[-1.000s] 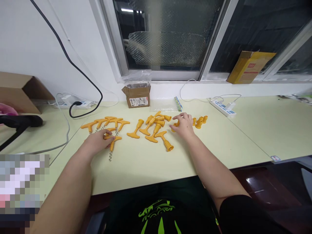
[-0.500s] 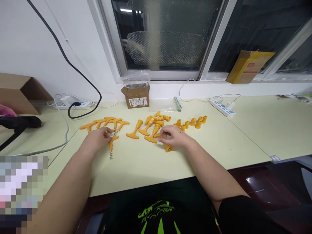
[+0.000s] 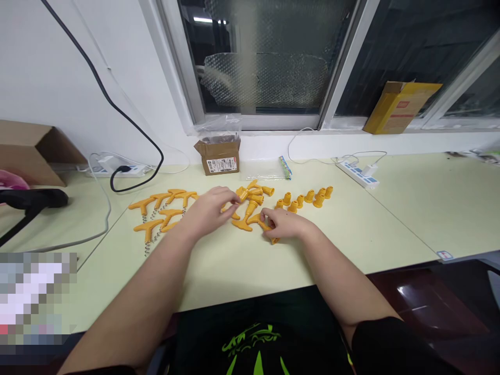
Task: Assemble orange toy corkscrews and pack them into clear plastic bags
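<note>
My left hand [image 3: 209, 212] reaches over the left side of a pile of yellow T-handled corkscrews, its fingers closed at a corkscrew [image 3: 242, 194] whose shaft they partly cover. My right hand [image 3: 286, 225] is closed on another corkscrew [image 3: 255, 219] at the near right of the pile; its lower part is mostly behind the fingers. Between the hands lies a sleeved corkscrew [image 3: 242, 225]. Left of my left arm, several corkscrews with bare metal spirals, such as the corkscrew [image 3: 148, 227], lie in loose rows. Several loose yellow sleeves [image 3: 309, 196] stand beyond my right hand.
Behind the pile sit a small open cardboard box [image 3: 221, 156] and a clear plastic bag [image 3: 261, 169]. Power strips [image 3: 357, 173] with cables lie along the wall. A black object [image 3: 35, 198] and a larger cardboard box [image 3: 29, 148] occupy the left side.
My left hand has moved right, from the bare-spiral corkscrews to the sleeved pile. A corkscrew now lies at the near left of the bare-spiral group. My right hand has shifted slightly nearer and its fingers have closed.
</note>
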The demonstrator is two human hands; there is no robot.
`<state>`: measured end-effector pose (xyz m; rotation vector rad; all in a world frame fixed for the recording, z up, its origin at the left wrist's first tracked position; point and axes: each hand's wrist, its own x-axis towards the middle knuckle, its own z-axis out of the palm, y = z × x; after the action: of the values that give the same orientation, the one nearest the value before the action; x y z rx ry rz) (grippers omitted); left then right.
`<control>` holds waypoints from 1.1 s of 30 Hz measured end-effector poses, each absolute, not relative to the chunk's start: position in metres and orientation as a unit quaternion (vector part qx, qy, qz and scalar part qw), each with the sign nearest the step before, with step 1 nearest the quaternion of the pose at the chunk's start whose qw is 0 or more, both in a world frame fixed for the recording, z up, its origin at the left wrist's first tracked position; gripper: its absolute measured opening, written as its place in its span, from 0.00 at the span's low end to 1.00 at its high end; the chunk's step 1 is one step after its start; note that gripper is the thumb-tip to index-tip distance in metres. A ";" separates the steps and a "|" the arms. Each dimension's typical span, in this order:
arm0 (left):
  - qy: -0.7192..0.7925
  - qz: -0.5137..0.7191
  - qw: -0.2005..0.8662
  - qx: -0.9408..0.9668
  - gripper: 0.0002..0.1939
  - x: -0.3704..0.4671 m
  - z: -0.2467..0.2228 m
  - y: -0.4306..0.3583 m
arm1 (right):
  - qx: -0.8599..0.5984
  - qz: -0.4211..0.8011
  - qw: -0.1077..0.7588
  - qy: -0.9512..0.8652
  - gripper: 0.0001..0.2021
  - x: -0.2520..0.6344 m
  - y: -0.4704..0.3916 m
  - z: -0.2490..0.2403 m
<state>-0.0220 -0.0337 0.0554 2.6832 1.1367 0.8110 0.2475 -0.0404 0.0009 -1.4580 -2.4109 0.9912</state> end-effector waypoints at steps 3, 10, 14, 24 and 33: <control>0.270 0.322 0.071 0.904 0.07 0.004 0.035 -0.033 | -0.468 0.388 0.092 -0.789 0.15 0.253 -0.037 0.003; 0.254 0.337 0.088 0.902 0.13 0.013 -0.011 -0.032 | -0.398 0.599 0.215 -0.660 0.12 0.263 -0.036 0.010; 0.252 0.356 0.081 0.896 0.15 0.010 -0.021 -0.025 | -0.362 0.646 0.258 -0.621 0.12 0.261 -0.035 0.008; 0.325 0.408 0.152 0.840 0.11 0.006 -0.020 -0.029 | -0.343 0.489 0.381 -0.706 0.10 0.258 -0.023 -0.009; 0.386 0.470 0.557 0.566 0.29 0.011 -0.020 -0.021 | -0.361 0.238 0.369 -0.823 0.20 0.252 -0.022 -0.019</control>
<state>0.0105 -0.0214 -0.0200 1.3350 0.9113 1.1090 0.2519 -0.0218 -0.0187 -0.9263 -2.1124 0.6112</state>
